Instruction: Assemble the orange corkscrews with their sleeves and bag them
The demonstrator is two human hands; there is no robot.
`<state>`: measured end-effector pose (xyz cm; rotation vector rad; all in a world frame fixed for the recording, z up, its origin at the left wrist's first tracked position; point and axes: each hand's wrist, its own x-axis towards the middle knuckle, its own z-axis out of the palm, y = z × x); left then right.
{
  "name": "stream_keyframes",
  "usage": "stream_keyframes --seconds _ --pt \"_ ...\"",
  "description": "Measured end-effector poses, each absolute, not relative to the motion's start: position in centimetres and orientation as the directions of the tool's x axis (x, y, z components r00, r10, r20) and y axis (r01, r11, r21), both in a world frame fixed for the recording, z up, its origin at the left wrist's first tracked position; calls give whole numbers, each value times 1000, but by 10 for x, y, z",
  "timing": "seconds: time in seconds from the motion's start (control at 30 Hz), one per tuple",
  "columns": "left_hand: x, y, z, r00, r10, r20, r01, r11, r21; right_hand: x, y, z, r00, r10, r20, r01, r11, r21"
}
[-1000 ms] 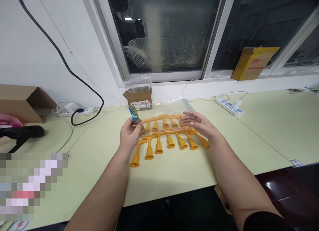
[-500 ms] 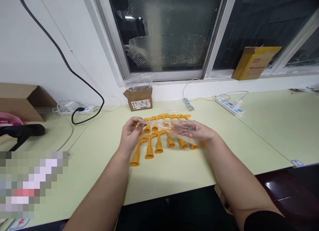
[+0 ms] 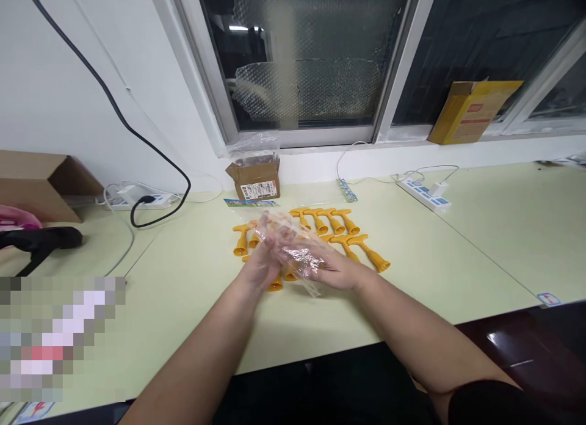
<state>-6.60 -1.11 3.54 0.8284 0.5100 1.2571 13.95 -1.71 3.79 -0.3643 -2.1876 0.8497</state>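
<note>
A crinkled clear plastic bag (image 3: 304,257) lies between my two hands, over a group of yellow T-shaped plastic handles (image 3: 375,257). My left hand (image 3: 262,265) grips the bag from the left, its fingertips partly seen through the film. From the right, my right hand (image 3: 333,267) presses against the bag with its fingers bent; some of them are behind the shiny film. The handles are set out in two rough rows, with flared round ends toward me. My hands and the bag cover those in the middle. A colourful printed strip (image 3: 251,203) shows just beyond, with clear film below it.
A small open cardboard box (image 3: 256,179) stands by the window. Another printed strip (image 3: 348,190) with clear film lies right of it. Power strips with cables sit at left (image 3: 158,201) and right (image 3: 423,193). A larger carton (image 3: 32,190) is far left.
My hands have come together, the right one moving left and bending its fingers. The stretched bag is now bunched between them. The printed strip behind my left hand has come into view.
</note>
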Motion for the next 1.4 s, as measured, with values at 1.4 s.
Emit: stream_keyframes --seconds 1.4 --pt "-93 3 65 18 987 -157 -869 93 487 256 25 51 66 998 14 816 -46 -577"
